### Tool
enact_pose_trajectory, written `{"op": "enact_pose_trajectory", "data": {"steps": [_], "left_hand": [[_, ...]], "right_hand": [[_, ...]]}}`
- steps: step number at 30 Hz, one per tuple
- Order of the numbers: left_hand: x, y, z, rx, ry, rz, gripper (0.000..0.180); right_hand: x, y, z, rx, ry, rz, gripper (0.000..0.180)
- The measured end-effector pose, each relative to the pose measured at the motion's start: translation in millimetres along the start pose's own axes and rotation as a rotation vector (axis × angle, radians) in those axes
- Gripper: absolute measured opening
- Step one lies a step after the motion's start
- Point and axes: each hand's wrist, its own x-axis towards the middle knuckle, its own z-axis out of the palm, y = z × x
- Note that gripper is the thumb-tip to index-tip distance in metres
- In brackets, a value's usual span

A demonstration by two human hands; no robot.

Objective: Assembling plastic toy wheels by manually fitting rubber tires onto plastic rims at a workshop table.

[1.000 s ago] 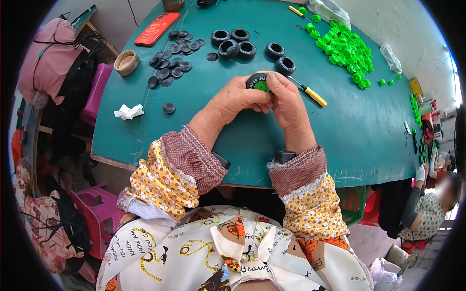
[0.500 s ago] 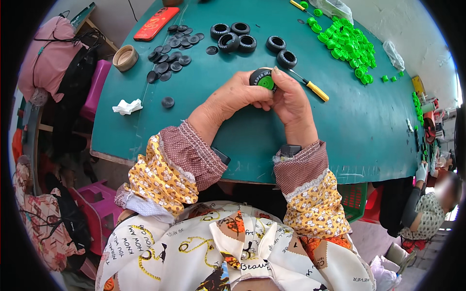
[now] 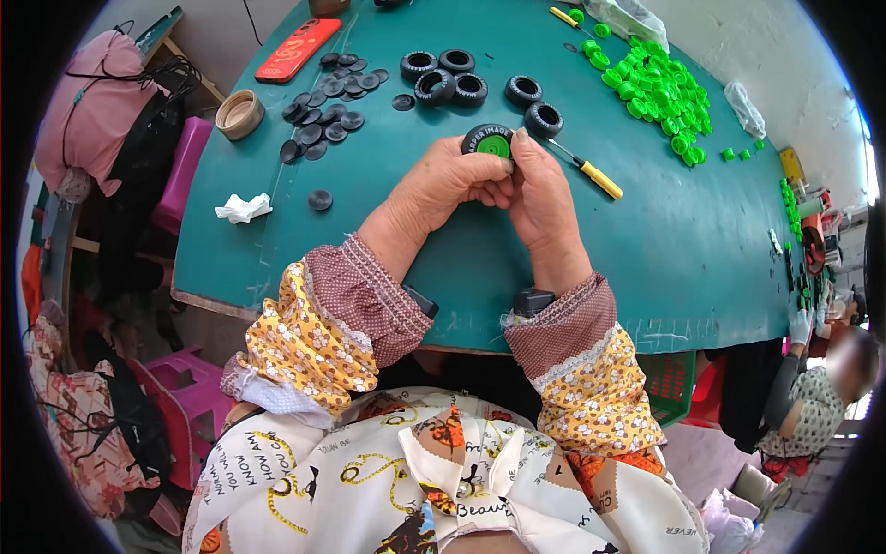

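Black tyre w/ green hub (image 3: 489, 138) is btwn both hands rn: left hand (image 3: 443, 180) curled round its left side, right hand (image 3: 544, 185) gripping the right edge. Yellow-handled screwdriver (image 3: 602, 180) lies diagonally, just R of the right hand.

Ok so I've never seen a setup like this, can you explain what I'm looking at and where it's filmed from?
There's no machine: it's a person's two bare hands, seen by a wide fisheye camera worn on their head and looking down, so straight edges bend. The left hand and right hand hold a black wheel with a green center. On the green table lie loose black tires, a yellow-handled tool, black discs, bright green parts, a red phone and a crumpled white tissue.
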Motion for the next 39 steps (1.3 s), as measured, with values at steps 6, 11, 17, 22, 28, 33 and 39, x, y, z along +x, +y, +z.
{"op": "enact_pose_trajectory", "data": {"steps": [6, 11, 17, 22, 28, 33, 39], "left_hand": [[0.4, -0.8, -1.2, 0.109, -0.041, -0.02, 0.015], [0.5, 3.9, -3.7, 0.222, 0.037, 0.051, 0.014], [-2.5, 9.2, 8.5, 0.207, 0.211, 0.145, 0.016], [-3.1, 8.7, 11.0, 0.155, 0.217, 0.163, 0.018], [-6.9, 14.3, 13.8, 0.269, 0.072, 0.098, 0.018], [-8.6, 11.2, 10.7, 0.302, 0.03, 0.047, 0.019], [-11.2, 12.2, 12.0, 0.337, -0.025, 0.057, 0.018]], "right_hand": [[1.0, 1.9, -2.6, -0.02, 0.046, 0.01, 0.024], [4.4, 6.9, -4.2, -0.021, -0.039, -0.039, 0.025], [2.1, 5.6, -0.8, -0.005, -0.07, -0.098, 0.025], [1.3, 2.4, -3.6, -0.038, -0.028, -0.091, 0.026], [-0.2, -7.4, -5.8, -0.158, -0.166, -0.142, 0.027], [-3.6, -13.3, -6.9, -0.087, -0.154, 0.011, 0.027], [-8.5, -17.3, -2.4, -0.067, -0.088, 0.037, 0.025]]}}
